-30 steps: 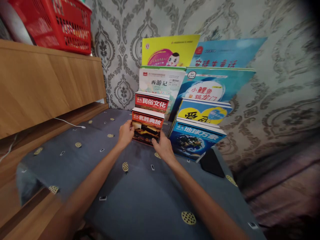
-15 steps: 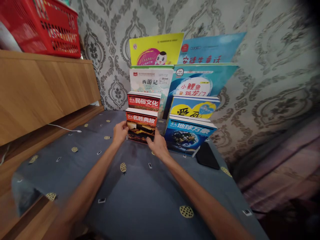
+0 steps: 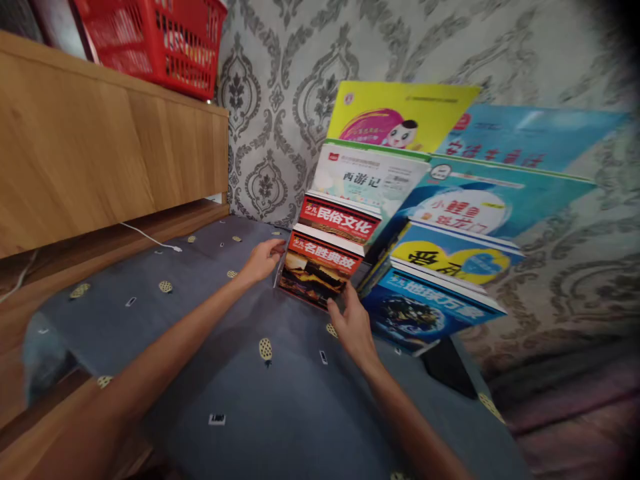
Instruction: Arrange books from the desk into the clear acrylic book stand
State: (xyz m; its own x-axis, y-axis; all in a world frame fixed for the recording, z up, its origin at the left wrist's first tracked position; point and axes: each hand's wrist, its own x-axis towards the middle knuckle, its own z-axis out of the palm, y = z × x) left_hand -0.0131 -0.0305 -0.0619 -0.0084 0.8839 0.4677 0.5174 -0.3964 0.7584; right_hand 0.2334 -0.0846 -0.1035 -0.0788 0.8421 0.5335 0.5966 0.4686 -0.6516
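Note:
A small red-topped book with a dark, golden-lit cover picture stands upright at the front of the left row. Beside its left edge is my left hand, fingers stretched towards it and apart; whether the fingertips touch is hard to tell. My right hand holds the lower right corner, thumb in front of the cover and fingers along the side. Behind stand another red book, a white book and a tall yellow book.
To the right stands a second row: a blue earth book, a blue-and-yellow book, a teal book and a taller blue book. A black phone-like slab lies beside it. A wooden cabinet bears a red basket.
The view has turned, so the books appear lower and further right, and tilted. My left hand has drawn slightly away from the book's left edge; my right hand stays at its right corner.

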